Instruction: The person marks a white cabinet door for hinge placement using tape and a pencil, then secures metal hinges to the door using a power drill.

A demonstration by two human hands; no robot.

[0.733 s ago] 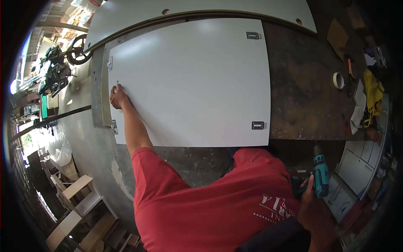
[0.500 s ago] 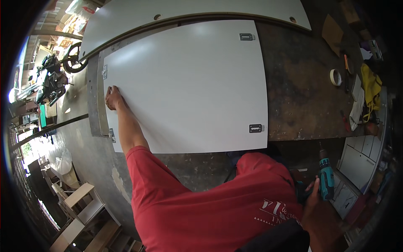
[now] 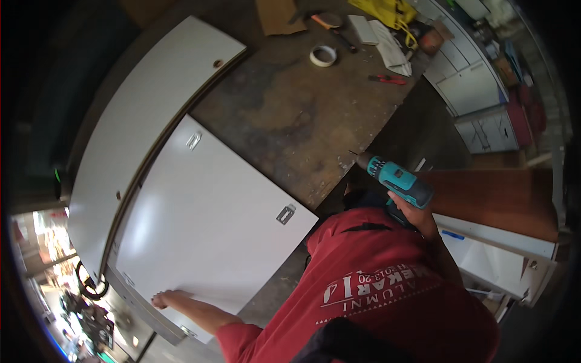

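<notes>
A white panel (image 3: 206, 224) lies flat on the workbench. Small metal fittings sit near its corners, among them one plate (image 3: 285, 214) at the near right and another (image 3: 193, 141) at the far right. My left hand (image 3: 162, 299) rests at the panel's left edge, between two further fittings, with its fingers curled in. What those fingers hold, if anything, is hidden. In my right hand (image 3: 413, 210) is a teal and black cordless drill (image 3: 396, 180), gripped by its handle. Its bit points left, over the bench's front edge and apart from the panel.
A long white board (image 3: 145, 115) with round holes lies beyond the panel. On the brown bench top (image 3: 266, 121) are a tape roll (image 3: 323, 56), a red-handled tool (image 3: 387, 79) and a yellow cloth bag (image 3: 387, 12). White cabinets (image 3: 472, 91) stand to the right, and a motorcycle (image 3: 85, 320) at lower left.
The view has swung to the right. The drill has come up beside the bench's front edge, its bit now pointing left. My left hand stays at the panel's left edge.
</notes>
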